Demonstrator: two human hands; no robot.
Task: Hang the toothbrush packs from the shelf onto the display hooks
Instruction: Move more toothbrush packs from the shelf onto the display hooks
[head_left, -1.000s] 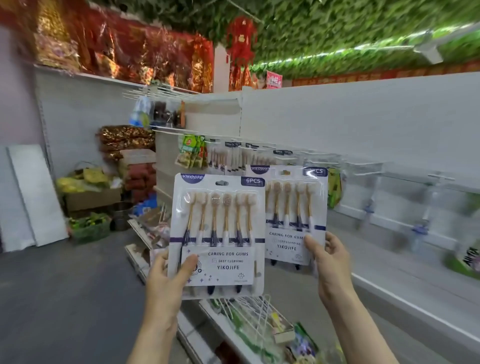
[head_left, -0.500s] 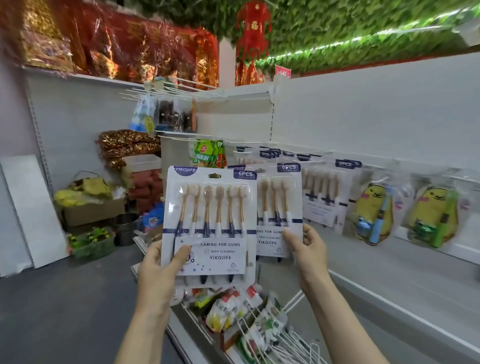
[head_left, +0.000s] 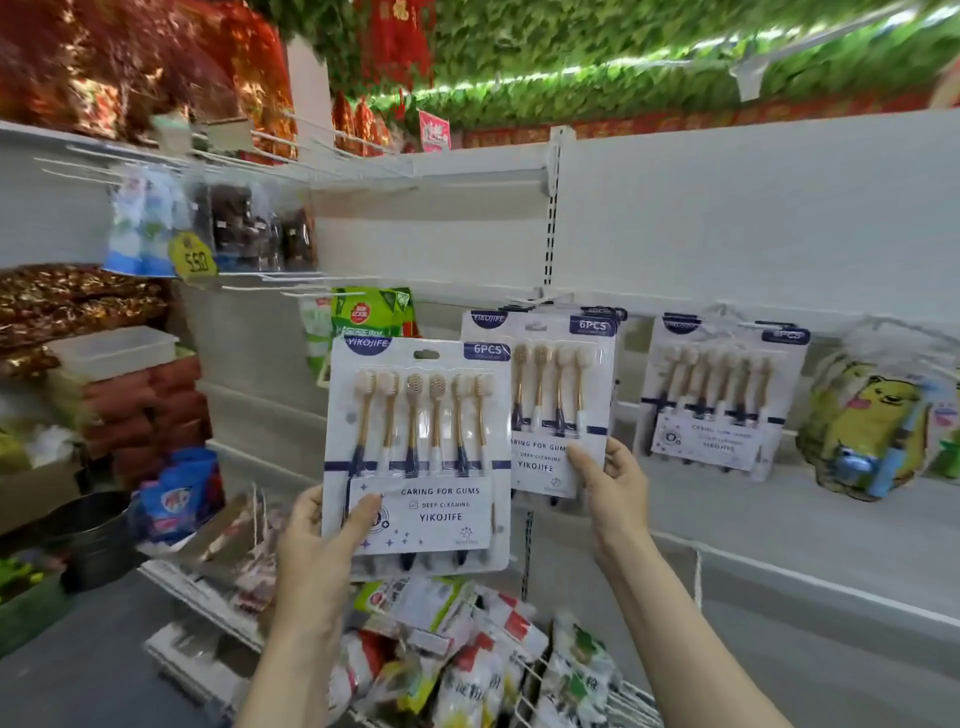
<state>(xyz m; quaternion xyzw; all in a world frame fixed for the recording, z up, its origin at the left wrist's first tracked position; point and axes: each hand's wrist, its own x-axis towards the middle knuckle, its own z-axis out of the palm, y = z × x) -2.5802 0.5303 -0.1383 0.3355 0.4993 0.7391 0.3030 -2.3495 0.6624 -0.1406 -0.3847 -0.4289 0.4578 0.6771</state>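
The left hand pinches a toothbrush pack by its lower left corner, thumb across the label, holding it upright at centre. At 2 o'clock from it, the right hand grips a second pack by its lower edge, up by the white back panel. More packs hang at 3 o'clock

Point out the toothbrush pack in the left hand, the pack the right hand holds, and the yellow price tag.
White six-piece toothbrush pack (head_left: 421, 457), head view: card centre.
Second white toothbrush pack (head_left: 563, 395), head view: blister front.
Round yellow price tag (head_left: 193, 258), head view: tag face.
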